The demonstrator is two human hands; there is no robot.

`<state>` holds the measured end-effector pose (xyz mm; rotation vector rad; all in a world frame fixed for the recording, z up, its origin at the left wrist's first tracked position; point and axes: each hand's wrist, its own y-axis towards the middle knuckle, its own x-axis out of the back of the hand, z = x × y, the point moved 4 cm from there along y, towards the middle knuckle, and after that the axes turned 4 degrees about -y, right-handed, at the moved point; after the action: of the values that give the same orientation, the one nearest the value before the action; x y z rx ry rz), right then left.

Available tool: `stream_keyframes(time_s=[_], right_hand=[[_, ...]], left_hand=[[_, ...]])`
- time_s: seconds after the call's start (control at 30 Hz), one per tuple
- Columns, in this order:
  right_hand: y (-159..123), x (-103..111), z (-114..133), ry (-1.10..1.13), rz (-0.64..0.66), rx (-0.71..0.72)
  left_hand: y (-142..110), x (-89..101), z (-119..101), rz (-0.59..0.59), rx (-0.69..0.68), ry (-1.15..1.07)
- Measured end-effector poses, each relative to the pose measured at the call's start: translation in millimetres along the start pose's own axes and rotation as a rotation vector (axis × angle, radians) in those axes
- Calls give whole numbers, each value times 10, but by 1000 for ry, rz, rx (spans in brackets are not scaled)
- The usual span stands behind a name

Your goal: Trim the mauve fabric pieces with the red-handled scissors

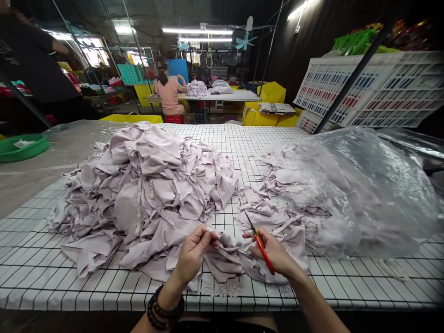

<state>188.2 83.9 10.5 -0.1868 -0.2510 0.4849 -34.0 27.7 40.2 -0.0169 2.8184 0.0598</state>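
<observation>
Between the two hands stretches a pale mauve fabric piece (227,263), lying partly on the table. My left hand (196,249), with a dark beaded bracelet at the wrist, pinches an edge of it. In my right hand (272,252) is a pair of red-handled scissors (264,255), dark blades pointing up and to the left. The right fingers are partly curled around the handle. A large heap of the same fabric (149,185) rises to the left. More fabric spills from a clear plastic bag (347,194) on the right. Small scraps (222,287) lie near the front edge.
The table cover (121,296) is white with a black grid. A green basin (22,148) stands at the far left. White crates (374,88) are stacked behind the bag. One person (169,95) sits at a back table; another (34,60) stands at left.
</observation>
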Motion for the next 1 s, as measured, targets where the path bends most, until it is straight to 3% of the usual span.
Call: stream_keyframes(time_s=[0.13, 0.2, 0.3, 0.37, 0.53, 0.6, 0.7, 0.77, 0.83, 0.93, 1.0], right_hand=[[230, -275, 127, 102, 80, 115], [377, -463, 201, 140, 206, 149], [560, -700, 250, 149, 397, 140], [643, -737, 250, 130, 428, 137], [700, -394, 310, 101, 290, 196], [652, -172, 402, 99, 142, 246], [489, 124, 575, 119, -199, 362], [379, 160, 627, 117, -269, 375], [326, 15, 578, 106, -109, 293], [289, -364, 358, 141, 196, 129], [288, -567, 214, 203, 227, 104]], left_hand=[[41, 129, -83, -31, 12, -138], [56, 132, -168, -30, 4, -228], [80, 106, -382, -17, -53, -312], [97, 102, -563, -11, -101, -320], [153, 126, -967, 21, -240, -299], [187, 116, -1039, 49, -281, -286], [233, 86, -1023, 71, -296, -305], [255, 72, -963, 58, -272, -338], [267, 66, -907, 37, -249, -373], [279, 73, -886, 21, -249, -423], [290, 91, -901, 13, -252, -448]])
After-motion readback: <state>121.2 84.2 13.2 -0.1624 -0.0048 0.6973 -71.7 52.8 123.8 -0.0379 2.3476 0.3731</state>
